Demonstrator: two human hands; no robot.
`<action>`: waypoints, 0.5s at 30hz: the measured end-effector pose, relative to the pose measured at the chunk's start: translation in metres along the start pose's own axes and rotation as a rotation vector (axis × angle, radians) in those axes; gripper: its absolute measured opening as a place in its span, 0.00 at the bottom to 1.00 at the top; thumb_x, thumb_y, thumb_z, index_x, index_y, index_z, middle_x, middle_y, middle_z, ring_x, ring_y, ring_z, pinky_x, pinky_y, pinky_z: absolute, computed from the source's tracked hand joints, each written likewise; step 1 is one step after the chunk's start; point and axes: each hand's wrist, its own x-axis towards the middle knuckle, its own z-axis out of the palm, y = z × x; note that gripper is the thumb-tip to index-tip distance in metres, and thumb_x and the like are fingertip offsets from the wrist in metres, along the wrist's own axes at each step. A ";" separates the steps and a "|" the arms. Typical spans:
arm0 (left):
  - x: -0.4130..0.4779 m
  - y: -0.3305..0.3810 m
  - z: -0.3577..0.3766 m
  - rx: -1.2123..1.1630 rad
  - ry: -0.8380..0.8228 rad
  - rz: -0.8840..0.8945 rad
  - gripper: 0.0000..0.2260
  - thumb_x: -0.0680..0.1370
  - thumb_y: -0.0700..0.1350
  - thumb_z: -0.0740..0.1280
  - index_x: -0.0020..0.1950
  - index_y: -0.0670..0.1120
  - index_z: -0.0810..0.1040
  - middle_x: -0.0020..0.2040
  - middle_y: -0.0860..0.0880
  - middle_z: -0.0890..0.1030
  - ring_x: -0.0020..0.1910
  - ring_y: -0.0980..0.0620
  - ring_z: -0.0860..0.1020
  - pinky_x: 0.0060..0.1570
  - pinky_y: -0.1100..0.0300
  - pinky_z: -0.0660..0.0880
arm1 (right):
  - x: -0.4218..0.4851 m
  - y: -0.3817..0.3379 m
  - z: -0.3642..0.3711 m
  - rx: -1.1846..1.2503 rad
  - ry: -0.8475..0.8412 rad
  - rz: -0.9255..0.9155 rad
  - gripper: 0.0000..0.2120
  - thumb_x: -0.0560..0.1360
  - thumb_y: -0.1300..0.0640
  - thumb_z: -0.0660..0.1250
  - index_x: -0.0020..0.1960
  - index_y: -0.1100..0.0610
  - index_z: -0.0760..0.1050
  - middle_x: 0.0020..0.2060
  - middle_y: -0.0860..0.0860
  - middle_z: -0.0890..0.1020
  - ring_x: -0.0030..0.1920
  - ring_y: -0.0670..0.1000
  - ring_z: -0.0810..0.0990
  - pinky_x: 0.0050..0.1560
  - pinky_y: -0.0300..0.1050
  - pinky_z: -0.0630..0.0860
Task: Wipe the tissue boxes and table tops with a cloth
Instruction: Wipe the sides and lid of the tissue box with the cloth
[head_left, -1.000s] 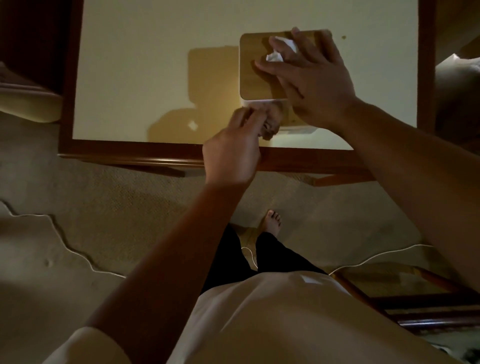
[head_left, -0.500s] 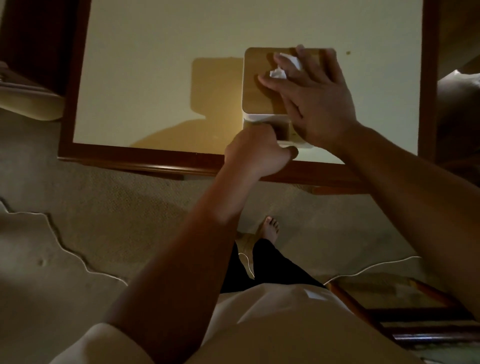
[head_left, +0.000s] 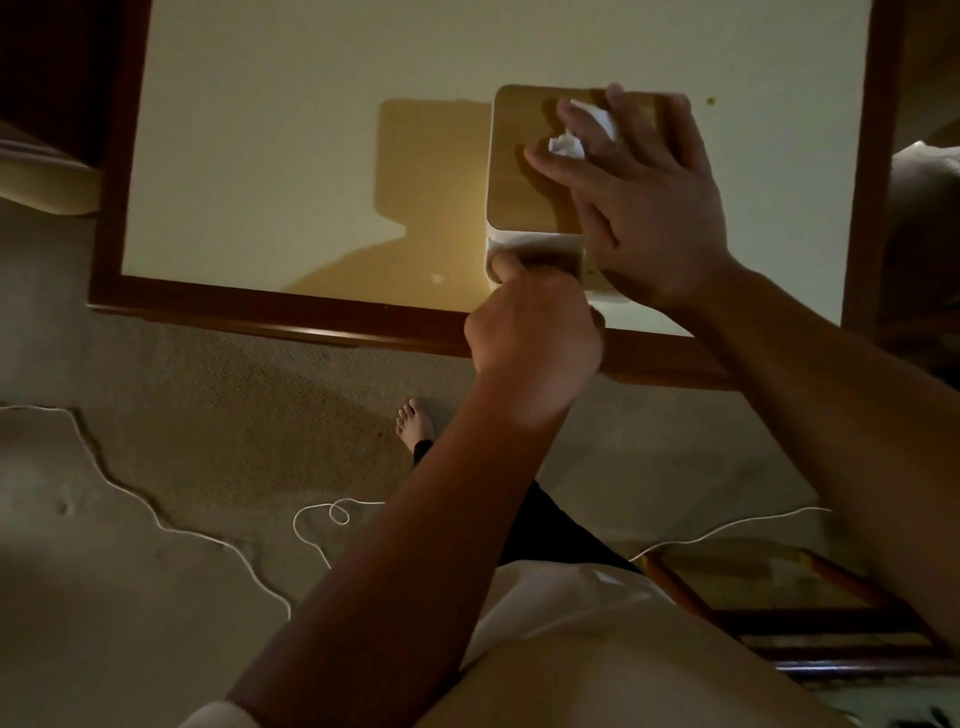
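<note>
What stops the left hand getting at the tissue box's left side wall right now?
Nothing, it seems, so probably yes. The left hand, curled seemingly round a cloth, presses the near wall of the tissue box; the table top left of it lies bare, and the right hand covers only the lid.

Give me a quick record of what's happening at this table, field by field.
Surface: cream table top with dark wooden frame
Object: white tissue box with wooden lid, white tissue poking out
Right hand: fingers spread flat on the lid
Left hand: curled against the box's near side; cloth not clearly visible
Floor: beige carpet, thin white cord
</note>
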 end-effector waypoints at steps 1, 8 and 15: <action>0.000 -0.001 -0.001 -0.031 0.018 0.010 0.22 0.83 0.58 0.65 0.73 0.49 0.74 0.70 0.42 0.70 0.49 0.47 0.77 0.41 0.53 0.67 | -0.001 0.000 0.000 0.006 -0.001 0.001 0.22 0.89 0.48 0.45 0.80 0.44 0.65 0.81 0.51 0.64 0.83 0.61 0.58 0.79 0.71 0.51; 0.016 -0.010 -0.002 -0.096 -0.122 0.087 0.26 0.77 0.63 0.69 0.71 0.52 0.76 0.66 0.47 0.79 0.63 0.43 0.79 0.52 0.49 0.77 | 0.000 -0.003 0.003 0.008 0.043 0.008 0.21 0.89 0.49 0.47 0.79 0.42 0.67 0.81 0.49 0.66 0.82 0.61 0.59 0.79 0.71 0.52; 0.027 -0.012 -0.017 -0.267 -0.187 0.064 0.17 0.78 0.58 0.72 0.64 0.54 0.82 0.53 0.53 0.83 0.53 0.48 0.81 0.50 0.54 0.78 | -0.001 -0.001 0.002 -0.008 0.034 -0.016 0.23 0.89 0.47 0.43 0.79 0.44 0.67 0.80 0.52 0.67 0.82 0.63 0.60 0.79 0.71 0.52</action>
